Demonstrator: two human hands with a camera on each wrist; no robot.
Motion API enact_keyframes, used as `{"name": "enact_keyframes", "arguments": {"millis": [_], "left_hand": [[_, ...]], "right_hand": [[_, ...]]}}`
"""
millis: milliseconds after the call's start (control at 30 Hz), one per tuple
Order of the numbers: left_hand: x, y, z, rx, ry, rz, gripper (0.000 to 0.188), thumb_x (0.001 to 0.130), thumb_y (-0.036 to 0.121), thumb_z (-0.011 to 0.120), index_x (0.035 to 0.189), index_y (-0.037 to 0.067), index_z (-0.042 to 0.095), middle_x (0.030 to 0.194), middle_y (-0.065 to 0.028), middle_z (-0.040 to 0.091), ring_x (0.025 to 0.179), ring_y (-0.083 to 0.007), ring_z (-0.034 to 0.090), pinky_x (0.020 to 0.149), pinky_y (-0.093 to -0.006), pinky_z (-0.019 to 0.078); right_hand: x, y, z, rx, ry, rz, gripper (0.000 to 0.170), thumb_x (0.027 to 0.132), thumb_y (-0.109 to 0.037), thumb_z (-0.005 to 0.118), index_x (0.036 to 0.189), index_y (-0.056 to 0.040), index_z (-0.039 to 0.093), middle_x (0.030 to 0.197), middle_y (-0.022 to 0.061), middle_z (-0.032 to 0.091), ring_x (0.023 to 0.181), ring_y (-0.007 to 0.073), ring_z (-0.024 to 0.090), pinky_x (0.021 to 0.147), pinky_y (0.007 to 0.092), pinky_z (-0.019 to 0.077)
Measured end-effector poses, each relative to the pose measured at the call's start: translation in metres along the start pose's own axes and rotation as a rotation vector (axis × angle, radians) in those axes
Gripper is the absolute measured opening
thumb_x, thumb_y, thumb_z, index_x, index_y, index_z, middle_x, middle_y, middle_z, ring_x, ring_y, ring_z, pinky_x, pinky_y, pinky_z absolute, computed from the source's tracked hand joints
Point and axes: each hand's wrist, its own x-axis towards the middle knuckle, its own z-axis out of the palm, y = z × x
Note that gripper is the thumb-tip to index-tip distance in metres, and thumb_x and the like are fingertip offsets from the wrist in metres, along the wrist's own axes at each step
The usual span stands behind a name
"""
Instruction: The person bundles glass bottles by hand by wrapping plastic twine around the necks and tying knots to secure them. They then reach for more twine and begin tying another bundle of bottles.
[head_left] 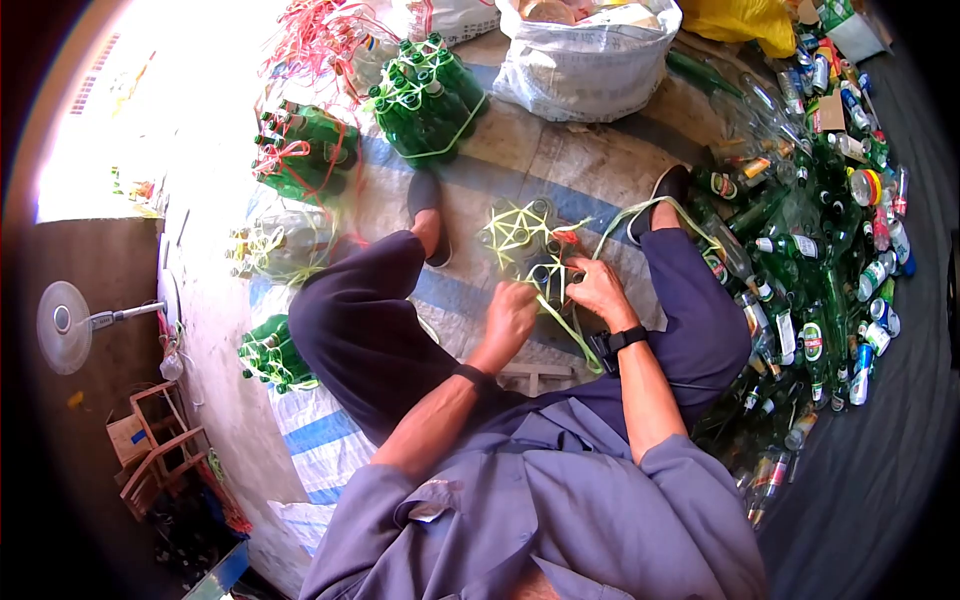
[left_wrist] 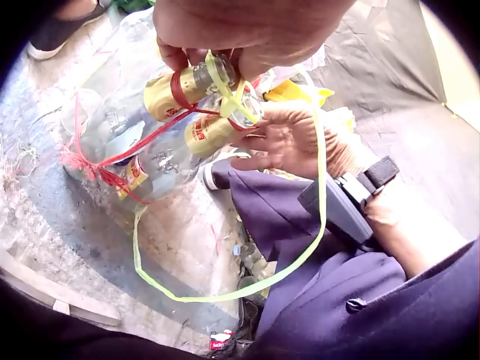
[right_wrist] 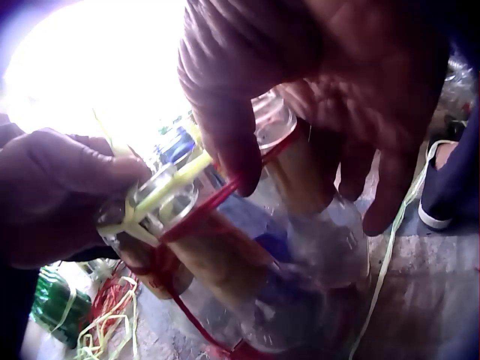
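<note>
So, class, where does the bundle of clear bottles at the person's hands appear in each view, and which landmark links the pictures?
Head: the bundle of clear bottles lies just above and right of centre.
Left wrist: it fills the upper left to centre, below the left hand.
Right wrist: it fills the lower middle, below the right hand.
Shared landmark: the yellow-green strap at the bottle necks.

One central clear bundle (head_left: 521, 236), three green bundles (head_left: 428, 108), two shoes (head_left: 423, 193), one fan (head_left: 64, 319).
</note>
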Motion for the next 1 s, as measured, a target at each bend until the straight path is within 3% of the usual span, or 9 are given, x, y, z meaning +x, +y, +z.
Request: {"name": "enact_keyframes", "arguments": {"millis": [133, 300, 400, 467, 667, 800, 833, 967, 1000], "left_hand": [[-0.002, -0.001, 0.005, -0.082, 0.060, -0.069, 0.013, 0.079, 0.011, 0.058, 0.086, 0.002, 0.063, 0.084, -0.0122, 0.059, 0.083, -0.0315, 0.049, 0.076, -0.0405, 0.0419], [-0.002, -0.003, 0.009, -0.077, 0.087, -0.072, 0.007, 0.077, 0.011, 0.057, 0.079, 0.004, 0.058, 0.080, -0.0115, 0.056, 0.081, -0.0317, 0.048, 0.074, -0.0410, 0.0409], [-0.001, -0.006, 0.009, -0.053, 0.114, 0.040, 0.005, 0.077, 0.009, 0.056, 0.075, 0.005, 0.054, 0.078, -0.0110, 0.053, 0.078, -0.0316, 0.048, 0.073, -0.0415, 0.0395], [-0.002, -0.009, 0.009, -0.031, 0.133, 0.120, 0.006, 0.077, 0.008, 0.056, 0.073, 0.005, 0.052, 0.077, -0.0107, 0.053, 0.077, -0.0317, 0.047, 0.072, -0.0417, 0.0386], [-0.003, -0.020, 0.019, -0.120, 0.115, 0.016, 0.009, 0.078, 0.007, 0.055, 0.072, 0.007, 0.049, 0.075, -0.0095, 0.050, 0.076, -0.0313, 0.047, 0.074, -0.0420, 0.0361], [0.000, -0.018, 0.012, 0.006, 0.081, 0.151, 0.012, 0.080, 0.015, 0.058, 0.074, 0.004, 0.059, 0.078, -0.0121, 0.056, 0.080, -0.0346, 0.049, 0.072, -0.0443, 0.0392], [0.001, -0.014, 0.008, 0.058, 0.057, 0.247, 0.012, 0.080, 0.014, 0.058, 0.073, 0.004, 0.058, 0.078, -0.0120, 0.056, 0.079, -0.0346, 0.049, 0.072, -0.0443, 0.0390], [0.001, 0.001, 0.001, -0.013, 0.147, 0.203, 0.012, 0.080, 0.014, 0.060, 0.072, 0.005, 0.058, 0.077, -0.0125, 0.056, 0.079, -0.0346, 0.049, 0.073, -0.0441, 0.0389], [0.000, -0.001, 0.002, -0.010, 0.118, 0.155, 0.012, 0.080, 0.014, 0.061, 0.073, 0.004, 0.059, 0.077, -0.0132, 0.056, 0.079, -0.0350, 0.050, 0.073, -0.0446, 0.0395]], "right_hand": [[-0.020, -0.020, -0.015, -0.016, 0.091, -0.064, 0.049, 0.073, -0.019, 0.063, 0.119, -0.0022, 0.066, 0.113, 0.0237, 0.067, 0.108, 0.0373, 0.064, 0.095, 0.0414, 0.0493], [-0.053, -0.080, -0.021, -0.093, 0.385, -0.258, 0.022, 0.088, -0.022, 0.064, 0.098, -0.0025, 0.065, 0.088, 0.0184, 0.069, 0.080, 0.0389, 0.066, 0.069, 0.0454, 0.0531], [-0.064, -0.091, -0.007, -0.268, 0.239, -0.238, 0.016, 0.087, -0.020, 0.065, 0.092, -0.0043, 0.062, 0.078, 0.0161, 0.067, 0.076, 0.0395, 0.065, 0.067, 0.0472, 0.0515], [-0.066, -0.087, 0.007, -0.317, 0.215, -0.263, 0.016, 0.088, -0.019, 0.063, 0.094, -0.0042, 0.061, 0.076, 0.0183, 0.065, 0.075, 0.0415, 0.064, 0.067, 0.0500, 0.0502], [-0.067, -0.071, 0.041, -0.157, 0.213, -0.156, 0.017, 0.092, -0.018, 0.057, 0.089, -0.0019, 0.060, 0.074, 0.0253, 0.062, 0.075, 0.0465, 0.062, 0.067, 0.0545, 0.0477], [-0.065, -0.068, 0.045, -0.222, 0.236, -0.125, 0.020, 0.093, -0.018, 0.055, 0.085, -0.0004, 0.062, 0.072, 0.0264, 0.062, 0.073, 0.0476, 0.061, 0.065, 0.0541, 0.0478], [-0.063, -0.069, 0.044, -0.226, 0.247, -0.130, 0.023, 0.092, -0.017, 0.055, 0.081, 0.0007, 0.062, 0.071, 0.0270, 0.061, 0.073, 0.0473, 0.062, 0.064, 0.0541, 0.0479], [-0.042, -0.061, 0.046, -0.137, 0.344, -0.129, 0.026, 0.088, -0.013, 0.054, 0.070, 0.0035, 0.061, 0.071, 0.0287, 0.061, 0.072, 0.0462, 0.063, 0.063, 0.0544, 0.0477], [-0.032, -0.049, 0.052, -0.110, 0.438, -0.199, 0.026, 0.084, -0.010, 0.055, 0.061, 0.0016, 0.060, 0.061, 0.0209, 0.062, 0.055, 0.0368, 0.063, 0.052, 0.0476, 0.0464]]}}
